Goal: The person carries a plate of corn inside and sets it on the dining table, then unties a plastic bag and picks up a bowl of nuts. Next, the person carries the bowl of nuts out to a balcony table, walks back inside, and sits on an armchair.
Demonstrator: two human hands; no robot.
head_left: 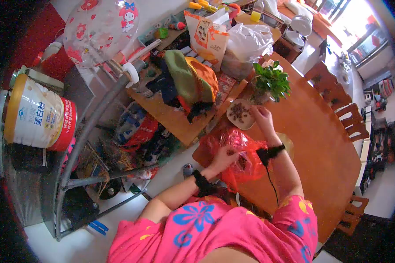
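A red see-through plastic bag (245, 173) lies at the near edge of the wooden table, with dark contents showing faintly through it. My left hand (224, 160) rests at the bag's left side, its fingers curled on the plastic. Just beyond, a pale shallow dish (245, 126) holds several small brown pieces (238, 112). At that dish's right rim is my right hand (260, 116), thumb and fingers pinched together; anything between them is too small to make out. Both wrists wear black bands, and a cable hangs from the right one.
A leafy green plant (272, 81) stands beyond the dish. To its left are a white plastic bag (248, 41), an orange-and-white packet (207, 39) and heaped cloth (186, 79). A grey metal frame (81, 131) and a large tub (39, 114) stand on the left. Wooden chairs (329, 83) line the right.
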